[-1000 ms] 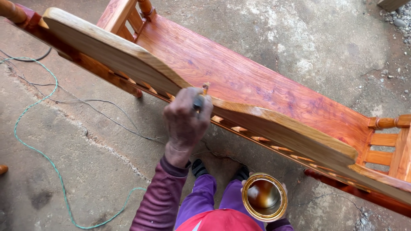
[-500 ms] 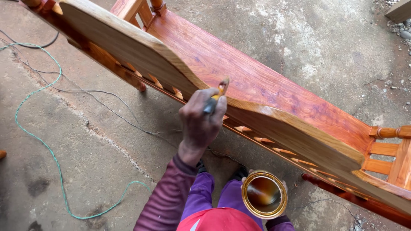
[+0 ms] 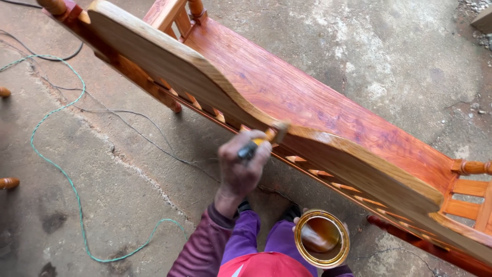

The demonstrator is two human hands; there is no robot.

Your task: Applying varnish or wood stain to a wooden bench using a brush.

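Observation:
My left hand [image 3: 241, 166] is closed around a small paintbrush [image 3: 266, 137], blurred with motion. The bristles touch the lower edge of the curved top rail [image 3: 169, 66] of a long reddish wooden bench, whose seat [image 3: 307, 102] runs behind the rail. A row of short spindles sits under the rail. At the bottom, my right hand [image 3: 298, 220] holds an open round tin [image 3: 322, 238] of amber liquid. Only its fingertips show at the tin's rim. Purple trouser legs and dark shoes are below my left hand.
A green cord [image 3: 56, 164] loops across the concrete floor on the left, with a thin black cable [image 3: 133, 123] beside it. Two turned wooden pieces [image 3: 7, 182] poke in at the left edge. The bench armrest [image 3: 469, 166] stands at the right.
My left hand has slid with the brush to the right along the rail's underside, and the brush tip now lies against the rail edge. The tin stays in the same place.

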